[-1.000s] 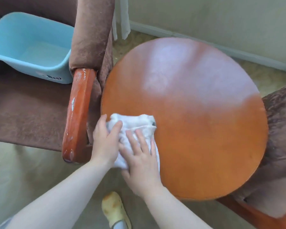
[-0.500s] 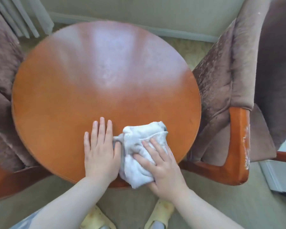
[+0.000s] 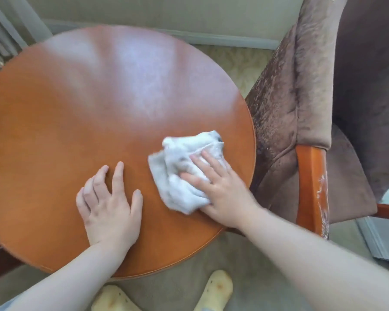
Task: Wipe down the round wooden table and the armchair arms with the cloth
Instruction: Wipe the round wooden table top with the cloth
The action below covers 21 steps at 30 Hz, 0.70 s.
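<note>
Round wooden table (image 3: pixel 81 122), orange-brown, filling most of the view; glossy, with a pale sheen of window light across the far half. Near edge rimmed with a thin lighter line.

White cloth (image 3: pixel 184 169), bunched and creased, lying on the table's right side, close to the edge. Right hand (image 3: pixel 220 187) pressed flat on top of it, fingers spread over the folds, palm down rather than clenched around it. Left hand (image 3: pixel 109 205) flat on bare wood, just left of the cloth and apart from it, fingers splayed, holding nothing.

Armchair (image 3: pixel 305 90) at right, brown plush, nearly touching the table's edge. Wooden arm (image 3: pixel 311 187) the same orange-brown as the table, scuffed white along its right edge. Part of another dark wooden piece (image 3: pixel 0 261) at lower left, half hidden under the table.

Beige carpet (image 3: pixel 238 61) with a faint pattern beyond and below the table. Pale wall (image 3: pixel 166 10) behind, grey skirting (image 3: pixel 211 39) along its foot. Curtain folds (image 3: pixel 0 34) at top left. Two yellowish slippers (image 3: pixel 216 288) at the bottom edge, under the table's near rim.
</note>
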Motion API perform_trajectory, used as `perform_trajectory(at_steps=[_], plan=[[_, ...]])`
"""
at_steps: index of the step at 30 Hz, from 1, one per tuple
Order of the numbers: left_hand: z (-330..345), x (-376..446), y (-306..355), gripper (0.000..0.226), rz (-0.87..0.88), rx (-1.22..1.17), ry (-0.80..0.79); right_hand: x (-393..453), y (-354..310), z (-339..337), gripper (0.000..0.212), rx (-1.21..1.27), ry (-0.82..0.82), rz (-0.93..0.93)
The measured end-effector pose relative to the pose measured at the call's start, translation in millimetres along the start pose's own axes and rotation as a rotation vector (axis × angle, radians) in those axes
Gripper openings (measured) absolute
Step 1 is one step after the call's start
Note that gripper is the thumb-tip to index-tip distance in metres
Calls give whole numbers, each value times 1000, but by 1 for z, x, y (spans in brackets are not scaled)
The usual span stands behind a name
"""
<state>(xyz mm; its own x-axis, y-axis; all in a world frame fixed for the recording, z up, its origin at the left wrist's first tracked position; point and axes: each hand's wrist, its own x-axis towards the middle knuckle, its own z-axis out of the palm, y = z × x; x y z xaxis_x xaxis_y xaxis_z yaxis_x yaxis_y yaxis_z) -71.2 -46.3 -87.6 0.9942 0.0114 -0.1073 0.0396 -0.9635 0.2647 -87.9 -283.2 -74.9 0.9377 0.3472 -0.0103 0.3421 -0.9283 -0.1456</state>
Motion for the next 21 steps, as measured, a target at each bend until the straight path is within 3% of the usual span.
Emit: perform_trajectory(at_steps=[1, 2, 3, 7, 9, 12, 15, 18, 21], plan=[[1, 2, 4, 62, -8, 11, 11, -5, 31, -10, 56, -27, -75, -137], [3, 3, 7, 61, -2, 31, 16, -2, 57, -17, 58, -45, -116, -147], [5, 3, 9, 61, 10, 51, 13, 8, 77, -20, 60, -46, -123, -37], [7, 4, 9, 62, 9, 102, -6, 100, 78, -6, 66, 43, 71, 878], [6, 7, 7, 61, 1, 124, -10, 138, 54, -4, 64, 100, 100, 1021], [5, 9, 5, 61, -9, 109, -5, 123, 25, 3, 65, 36, 117, 620], [6, 8, 1, 60, -14, 105, 1, 55, 7, -9, 57, 113, 18, 217], [9, 8, -1, 59, -25, 112, -12, 15, 7, -41, 45, 197, -135, 164], [10, 5, 2, 59, -60, 119, -47, 12, 23, -91, 47, 391, -101, 329]])
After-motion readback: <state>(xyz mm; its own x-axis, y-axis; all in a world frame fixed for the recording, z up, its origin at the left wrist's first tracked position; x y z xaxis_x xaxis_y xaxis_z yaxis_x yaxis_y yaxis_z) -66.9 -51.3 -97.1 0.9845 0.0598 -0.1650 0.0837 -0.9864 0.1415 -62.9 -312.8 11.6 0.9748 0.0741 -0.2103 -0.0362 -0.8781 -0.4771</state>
